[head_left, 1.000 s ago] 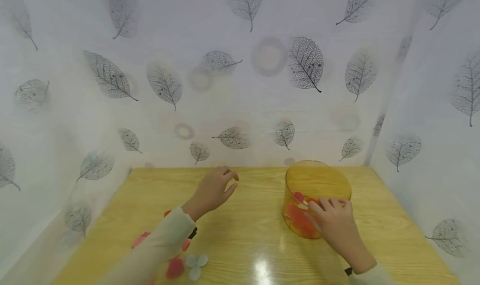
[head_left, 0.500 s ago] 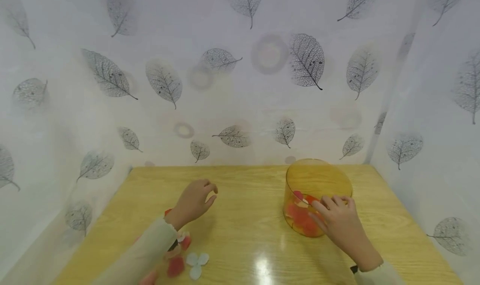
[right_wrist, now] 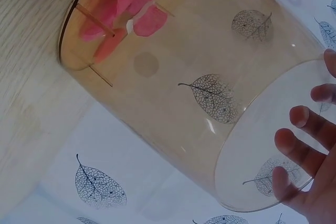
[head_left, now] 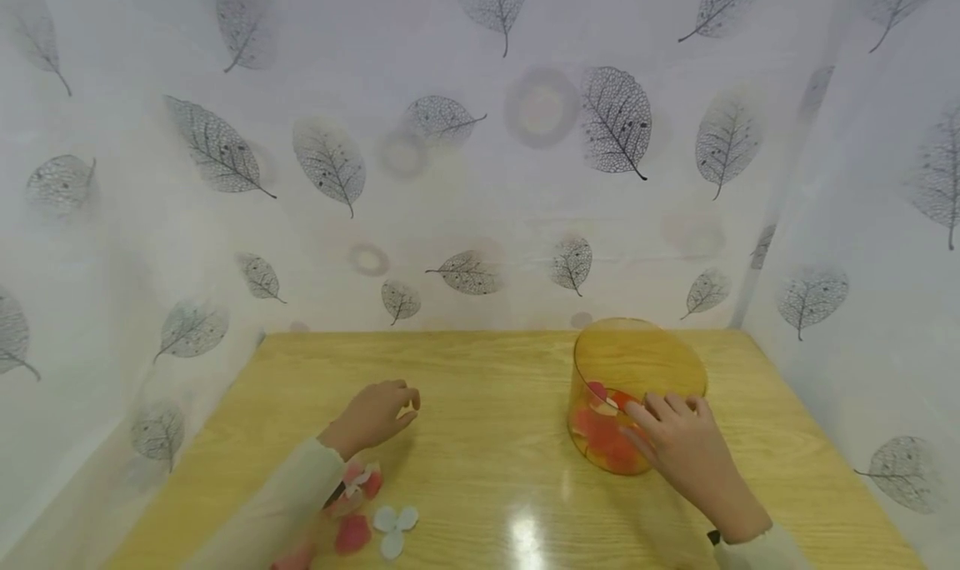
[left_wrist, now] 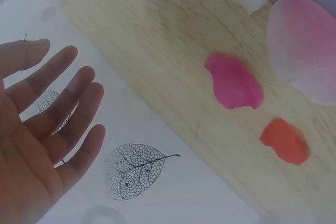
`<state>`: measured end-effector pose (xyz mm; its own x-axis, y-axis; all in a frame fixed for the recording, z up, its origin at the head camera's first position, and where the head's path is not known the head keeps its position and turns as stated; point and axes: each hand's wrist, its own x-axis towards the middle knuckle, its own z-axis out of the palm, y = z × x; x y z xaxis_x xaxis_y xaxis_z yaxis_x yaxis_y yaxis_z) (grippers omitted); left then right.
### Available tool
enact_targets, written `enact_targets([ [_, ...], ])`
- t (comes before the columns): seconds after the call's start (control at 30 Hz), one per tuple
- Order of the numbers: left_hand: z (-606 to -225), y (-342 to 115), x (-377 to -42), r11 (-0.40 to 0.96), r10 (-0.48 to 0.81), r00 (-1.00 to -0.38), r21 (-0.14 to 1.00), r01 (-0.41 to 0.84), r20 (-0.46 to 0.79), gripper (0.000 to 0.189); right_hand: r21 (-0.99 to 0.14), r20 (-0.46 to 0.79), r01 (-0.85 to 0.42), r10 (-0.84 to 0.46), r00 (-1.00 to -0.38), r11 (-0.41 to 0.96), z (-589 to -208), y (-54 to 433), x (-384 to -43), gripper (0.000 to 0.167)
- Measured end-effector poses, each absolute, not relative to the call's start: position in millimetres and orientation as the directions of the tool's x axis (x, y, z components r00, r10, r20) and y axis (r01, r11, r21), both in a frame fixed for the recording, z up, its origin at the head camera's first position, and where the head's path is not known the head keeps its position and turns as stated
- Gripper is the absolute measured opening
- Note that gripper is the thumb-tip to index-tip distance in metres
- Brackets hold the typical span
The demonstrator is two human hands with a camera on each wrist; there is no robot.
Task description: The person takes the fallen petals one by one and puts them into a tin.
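Observation:
A see-through amber cylinder container stands on the table at the right, with red and pink flower petals at its bottom. My right hand is at its near rim, fingers loosely bent. In the right wrist view those fingers are spread across the container's mouth and pinch nothing. My left hand hovers over the left part of the table, fingers relaxed with nothing between them. Below its sleeve lie red petals and white petals. The left wrist view shows a magenta petal and an orange petal.
A pale pink petal lies near the magenta one. White walls printed with grey leaves enclose the wooden table at the back and both sides. My left sleeve covers some of the petals.
My left hand has moved left and toward me, away from the table's back, and its sleeve now overlaps other petals. The right hand has stayed by the container's rim, with hardly any shift.

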<state>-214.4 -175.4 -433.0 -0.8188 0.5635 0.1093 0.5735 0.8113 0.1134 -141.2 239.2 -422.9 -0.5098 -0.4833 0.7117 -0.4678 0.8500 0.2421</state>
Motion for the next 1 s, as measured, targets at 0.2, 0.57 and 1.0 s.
enact_targets([
  [0.2,-431.1,-174.8,-214.3,0.825,0.546,-0.831,0.103,0.555,0.108,0.008,0.246,0.701,-0.472,-0.492,-0.517,0.846,-421.6,239.8,-141.8,0.055],
  [0.57,-437.9,-197.5,-220.9,0.819,0.564,-0.825,0.106,0.564,0.034,0.011,0.236,0.704,-0.464,-0.479,-0.525,0.854,-420.4,238.7,-141.2,0.056],
  [1.0,-466.6,-228.5,-231.8,0.902,0.416,-0.901,0.181,0.391,-0.127,0.026,0.24,0.706,-0.459,-0.478,-0.522,0.855,-421.0,237.5,-141.0,0.056],
])
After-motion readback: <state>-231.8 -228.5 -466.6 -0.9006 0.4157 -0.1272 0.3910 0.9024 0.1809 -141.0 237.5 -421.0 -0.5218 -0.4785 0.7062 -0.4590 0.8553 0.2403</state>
